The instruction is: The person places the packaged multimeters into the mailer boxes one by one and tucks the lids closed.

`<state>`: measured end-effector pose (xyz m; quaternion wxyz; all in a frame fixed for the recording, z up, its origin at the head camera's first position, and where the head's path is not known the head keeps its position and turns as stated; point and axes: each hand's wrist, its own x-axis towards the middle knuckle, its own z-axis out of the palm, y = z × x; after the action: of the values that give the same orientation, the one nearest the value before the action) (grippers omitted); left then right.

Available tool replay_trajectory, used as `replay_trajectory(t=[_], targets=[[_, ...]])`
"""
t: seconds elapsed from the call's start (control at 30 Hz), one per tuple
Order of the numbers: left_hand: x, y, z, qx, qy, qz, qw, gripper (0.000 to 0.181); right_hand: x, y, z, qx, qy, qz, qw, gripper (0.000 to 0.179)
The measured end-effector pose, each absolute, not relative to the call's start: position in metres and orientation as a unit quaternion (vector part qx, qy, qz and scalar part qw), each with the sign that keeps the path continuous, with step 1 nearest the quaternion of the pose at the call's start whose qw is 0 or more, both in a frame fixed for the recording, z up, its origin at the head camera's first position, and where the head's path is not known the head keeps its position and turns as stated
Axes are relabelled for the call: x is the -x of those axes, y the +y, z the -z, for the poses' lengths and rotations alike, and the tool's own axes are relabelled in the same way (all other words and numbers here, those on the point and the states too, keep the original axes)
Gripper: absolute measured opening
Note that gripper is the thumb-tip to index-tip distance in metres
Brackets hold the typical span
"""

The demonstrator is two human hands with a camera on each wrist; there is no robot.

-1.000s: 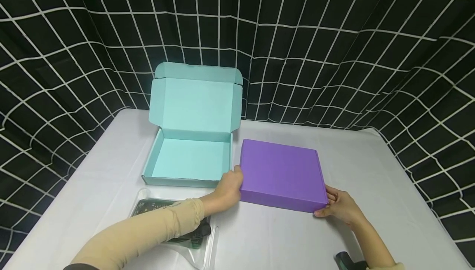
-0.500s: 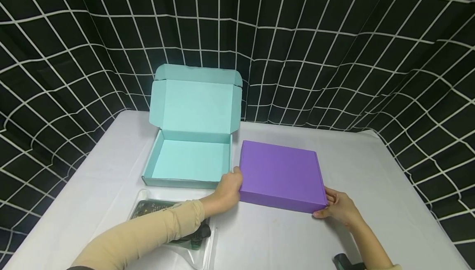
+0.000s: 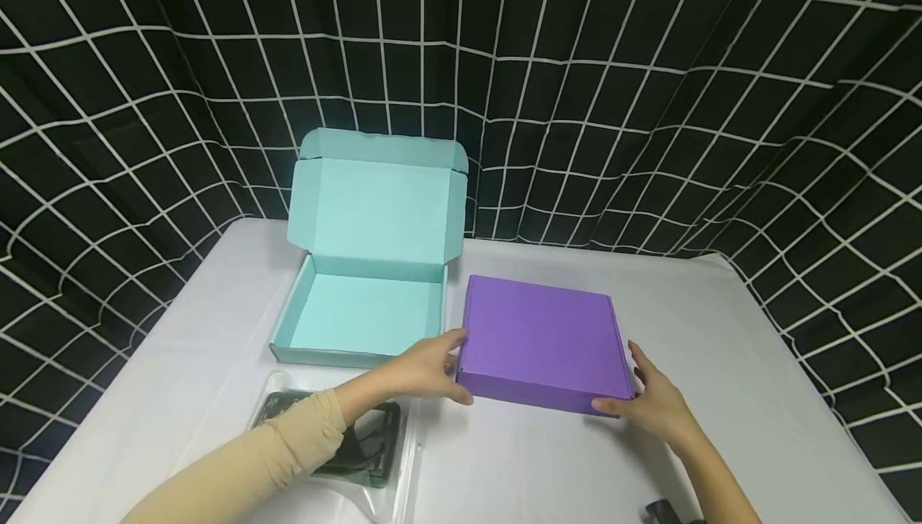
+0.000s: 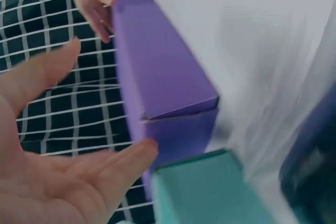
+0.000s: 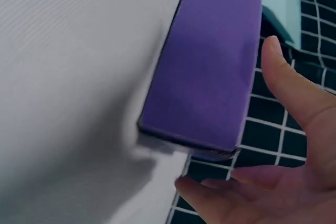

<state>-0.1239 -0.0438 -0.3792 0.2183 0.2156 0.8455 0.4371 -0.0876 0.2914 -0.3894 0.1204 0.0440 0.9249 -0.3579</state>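
A closed purple cardboard box [image 3: 543, 340] lies flat on the white table, right of the teal box. In the head view my left hand [image 3: 425, 368] is at its left side, fingers and thumb spread. The left wrist view shows one fingertip at the box's edge; whether it touches is unclear. My right hand [image 3: 654, 404] is at the near right corner, thumb near the front face. In the right wrist view that hand's fingers are spread and stand apart from the box end. The teal box [image 3: 370, 312] stands with its lid raised, just beyond my left hand.
Under my left forearm lies a clear plastic package [image 3: 406, 468] with a dark green item [image 3: 389, 440] inside, partly hidden by the sleeve. A black curtain [image 3: 562, 68] with white grid lines surrounds the white table [image 3: 533, 468].
Both hands have loosened from the purple box and their fingers have spread. The left hand has shifted slightly left. The box lies in nearly the same place; the teal box has not moved.
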Motion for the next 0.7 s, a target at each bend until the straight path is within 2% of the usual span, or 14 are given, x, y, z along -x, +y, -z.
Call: replay_trajectory(t=[0.07,0.17,0.3,0.37,0.47,0.7], targets=[[0.118,-0.052,0.371,-0.238,0.848,-0.417,0.223,0.094,0.085,0.288,0.385,-0.055,0.932,0.342,0.104,0.121],[0.109,-0.070,0.359,-0.320,0.862,-0.324,0.224,0.091,0.081,0.281,0.380,-0.043,0.926,0.369,0.070,0.120],[0.092,-0.096,0.353,-0.422,0.871,-0.178,0.176,0.086,0.078,0.269,0.377,-0.011,0.907,0.420,0.031,0.118],[0.081,-0.105,0.354,-0.425,0.884,-0.130,0.147,0.086,0.077,0.263,0.376,0.006,0.898,0.440,0.013,0.114],[0.069,-0.115,0.358,-0.396,0.903,-0.106,0.130,0.090,0.079,0.257,0.377,0.036,0.881,0.472,-0.006,0.109],[0.051,-0.141,0.371,-0.347,0.923,-0.105,0.132,0.109,0.087,0.230,0.381,0.097,0.838,0.537,-0.003,0.100]])
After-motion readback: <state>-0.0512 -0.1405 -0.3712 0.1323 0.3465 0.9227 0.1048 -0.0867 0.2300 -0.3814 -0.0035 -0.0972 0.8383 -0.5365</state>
